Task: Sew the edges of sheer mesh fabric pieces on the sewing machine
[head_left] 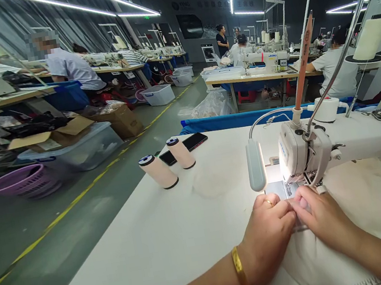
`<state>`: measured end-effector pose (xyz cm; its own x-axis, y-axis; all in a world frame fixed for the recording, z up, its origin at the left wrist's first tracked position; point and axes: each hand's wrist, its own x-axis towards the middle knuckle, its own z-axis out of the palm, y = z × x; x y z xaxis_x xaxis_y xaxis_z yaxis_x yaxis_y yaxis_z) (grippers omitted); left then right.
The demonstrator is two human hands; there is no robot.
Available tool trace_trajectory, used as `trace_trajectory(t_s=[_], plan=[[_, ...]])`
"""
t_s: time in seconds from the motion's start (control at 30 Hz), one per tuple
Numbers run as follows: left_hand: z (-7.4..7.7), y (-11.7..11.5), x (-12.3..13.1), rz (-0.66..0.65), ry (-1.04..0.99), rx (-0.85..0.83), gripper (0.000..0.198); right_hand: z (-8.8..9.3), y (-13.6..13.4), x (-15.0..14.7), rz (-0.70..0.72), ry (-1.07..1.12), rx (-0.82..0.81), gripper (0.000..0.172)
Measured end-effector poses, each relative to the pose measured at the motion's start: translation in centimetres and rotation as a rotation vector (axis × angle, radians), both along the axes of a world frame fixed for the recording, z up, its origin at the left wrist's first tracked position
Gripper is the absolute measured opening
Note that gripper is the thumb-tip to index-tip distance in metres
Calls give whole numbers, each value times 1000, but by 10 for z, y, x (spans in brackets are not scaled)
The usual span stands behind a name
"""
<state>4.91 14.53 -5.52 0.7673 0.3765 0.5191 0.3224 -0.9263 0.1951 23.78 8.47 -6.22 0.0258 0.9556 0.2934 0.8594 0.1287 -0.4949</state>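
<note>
In front of the needle area of a white sewing machine [356,138], my two hands meet fingertip to fingertip. My left hand [268,233], with a ring and a gold bracelet at the wrist, is closed, its fingers curled on the edge of a cream fabric piece [309,263]. My right hand [327,217] pinches the same fabric close beside it, thumb against fingers. The cloth hangs down toward me and more sheer cream fabric [364,192] lies right of the machine head. The exact edge between my fingers is mostly hidden. A grey lamp [255,166] shines beside the needle.
Two pale thread cones [159,172] stand at the table's left edge by a dark phone [197,140]. A pencil [304,62] sticks up from the machine. Larger cones [371,39] stand at right. Across the aisle are a purple basket [19,183], boxes and several people at machines.
</note>
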Motion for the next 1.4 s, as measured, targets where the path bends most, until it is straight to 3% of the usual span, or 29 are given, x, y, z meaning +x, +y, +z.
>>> trace_trajectory(t_s=[0.1,0.33,0.63,0.93,1.4], plan=[[1,1,-1,2,26,-34,22,0,-4,4,50,-26,26,9],[4,3,-1,2,64,-89,18,5,-8,9,204,-144,30,30],[13,3,0,61,141,-111,11,-4,-3,16,105,-307,148,37],[11,5,2,100,142,-85,4,-12,2,22,52,-406,243,42],[7,7,0,86,117,-59,13,-20,2,24,38,-464,195,43]])
